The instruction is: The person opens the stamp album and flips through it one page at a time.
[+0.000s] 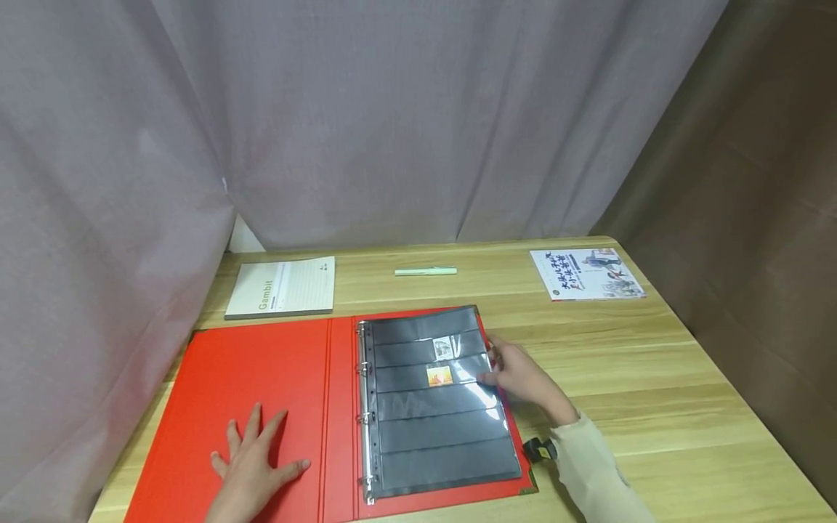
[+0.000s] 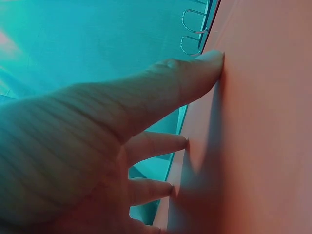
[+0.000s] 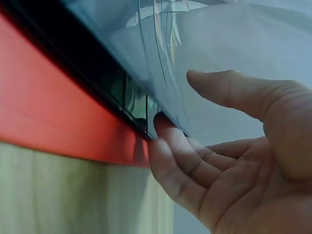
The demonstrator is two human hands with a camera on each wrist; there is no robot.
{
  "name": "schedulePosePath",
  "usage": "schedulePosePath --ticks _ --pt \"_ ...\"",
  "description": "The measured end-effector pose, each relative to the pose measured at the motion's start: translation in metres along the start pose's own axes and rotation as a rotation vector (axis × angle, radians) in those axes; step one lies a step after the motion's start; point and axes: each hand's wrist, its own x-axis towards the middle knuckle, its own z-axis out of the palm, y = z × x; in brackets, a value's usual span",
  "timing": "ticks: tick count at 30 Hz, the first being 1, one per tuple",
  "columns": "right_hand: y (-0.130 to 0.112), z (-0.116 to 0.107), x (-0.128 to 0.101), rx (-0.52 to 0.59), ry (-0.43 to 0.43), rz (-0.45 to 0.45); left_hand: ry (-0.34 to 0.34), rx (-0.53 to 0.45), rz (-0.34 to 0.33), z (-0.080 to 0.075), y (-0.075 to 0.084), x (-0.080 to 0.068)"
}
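On the left side of the pale wooden table [image 1: 654, 378], the left hand [image 1: 251, 461] lies flat with fingers spread and straight, pressing the inside of the open red ring binder's cover [image 1: 261, 378]; it grips nothing, and the left wrist view shows the fingertips [image 2: 214, 58] bearing on the red board. Behind it, near the table's far edge, rests a cream notepad with green lettering [image 1: 282, 288]. Moving right, the binder's metal rings [image 1: 363, 407] hold a stack of dark plastic stamp sleeves with clear pocket strips [image 1: 434, 421], and two small stamps [image 1: 441, 362] sit in the upper pockets. Beyond the binder lies a light green pen [image 1: 426, 272]. At the stack's outer edge, the right hand [image 1: 523, 378] is loosely open; in the right wrist view its fingertips [image 3: 163, 131] are tucked under the edge of the sleeves while the thumb hovers apart above, so nothing is pinched yet. Separating a single sleeve probably calls for a light slide of one fingertip along the edge, with the left palm steadying the cover so the binder does not shift. Far right, a small illustrated booklet [image 1: 586, 273] sits well apart.
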Motion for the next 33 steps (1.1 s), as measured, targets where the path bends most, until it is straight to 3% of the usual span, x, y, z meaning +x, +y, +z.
schedulePosePath --ticks 14,23,33 --pt "0.001 -0.008 -0.008 0.331 -0.134 -0.057 -0.007 -0.028 -0.004 -0.001 -0.003 -0.001" --pt "0.001 -0.019 -0.009 0.407 -0.178 -0.019 0.009 -0.006 -0.001 0.000 0.001 0.000" --pt "-0.021 -0.030 -0.015 0.423 -0.188 -0.010 0.022 -0.027 0.005 0.002 0.001 -0.002"
